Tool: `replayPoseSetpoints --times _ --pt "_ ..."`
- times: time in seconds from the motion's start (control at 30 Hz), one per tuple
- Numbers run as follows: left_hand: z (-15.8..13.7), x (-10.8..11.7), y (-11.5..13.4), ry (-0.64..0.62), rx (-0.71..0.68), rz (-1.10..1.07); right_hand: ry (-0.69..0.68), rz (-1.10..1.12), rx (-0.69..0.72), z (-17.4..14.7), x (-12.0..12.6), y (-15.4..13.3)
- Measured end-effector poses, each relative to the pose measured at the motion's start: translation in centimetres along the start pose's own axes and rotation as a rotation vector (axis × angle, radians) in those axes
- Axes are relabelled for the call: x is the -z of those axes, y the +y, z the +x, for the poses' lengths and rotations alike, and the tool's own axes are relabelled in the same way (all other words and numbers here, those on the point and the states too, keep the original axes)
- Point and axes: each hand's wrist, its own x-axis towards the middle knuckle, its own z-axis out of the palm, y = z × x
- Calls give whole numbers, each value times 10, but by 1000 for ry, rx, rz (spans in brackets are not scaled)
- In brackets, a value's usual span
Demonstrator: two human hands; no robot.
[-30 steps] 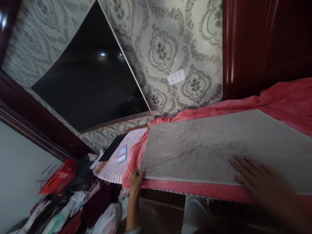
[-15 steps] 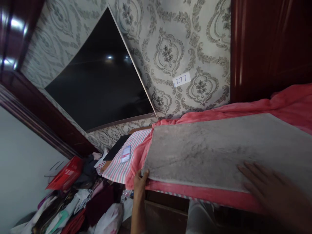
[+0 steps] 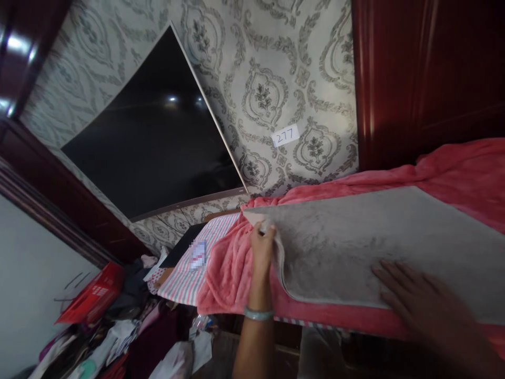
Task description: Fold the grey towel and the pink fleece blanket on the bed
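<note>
A grey mat [image 3: 347, 231] with a soft, brushed-looking surface lies spread over a pink blanket [image 3: 232, 263]. My left hand [image 3: 263, 245], a pale bangle on its wrist, grips the mat's near-left corner. That corner is raised and curls over toward the right, baring the blanket below. My right hand [image 3: 418, 295] rests on the mat's near side, palm down with the fingers spread.
A striped cloth [image 3: 185, 284] lies left of the blanket. Clothes [image 3: 114, 342] are heaped at the lower left beside a red bag [image 3: 94, 295]. Behind are a television [image 3: 158, 137], patterned wallpaper, a label [image 3: 285, 135] reading 277 and a dark red wooden panel [image 3: 434, 73].
My left hand has lifted the mat's near-left corner and carried it up and to the right, so the mat now bends there. My right hand stays on the mat.
</note>
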Motion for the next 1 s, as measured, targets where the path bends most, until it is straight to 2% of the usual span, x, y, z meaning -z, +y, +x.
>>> replayPoseSetpoints --times 0.1,0.17,0.23,0.3,0.47,0.57,0.67,0.73,0.8,0.9,1.0 --pt "-19 -56 12 -311 -157 230 12 -65 48 1 -3 3" --pt "-39 -82 9 -539 -272 393 8 -72 51 1 -3 4" --pt "-59 -96 1 -738 -355 535 -11 -60 38 1 -1 2" --pt "-73 -99 -9 -830 -387 631 -20 -46 16 1 1 -1" --pt "-94 -96 -25 -731 -371 650 -30 1 -12 2 2 0" --pt "-104 -97 -30 -715 -405 668 -26 119 -50 9 4 7" --pt "-108 -99 -32 -674 -409 637 -40 337 -172 28 14 12" --pt "-106 -96 -28 -621 -326 561 -70 520 -300 46 24 12" --pt "-101 -89 -21 -572 -242 457 -147 746 -453 69 31 9" --pt "-97 -73 -7 -542 -226 284 -351 1160 -636 107 32 1" --pt "-101 -59 -4 -578 -260 213 -530 1417 -705 145 18 -6"
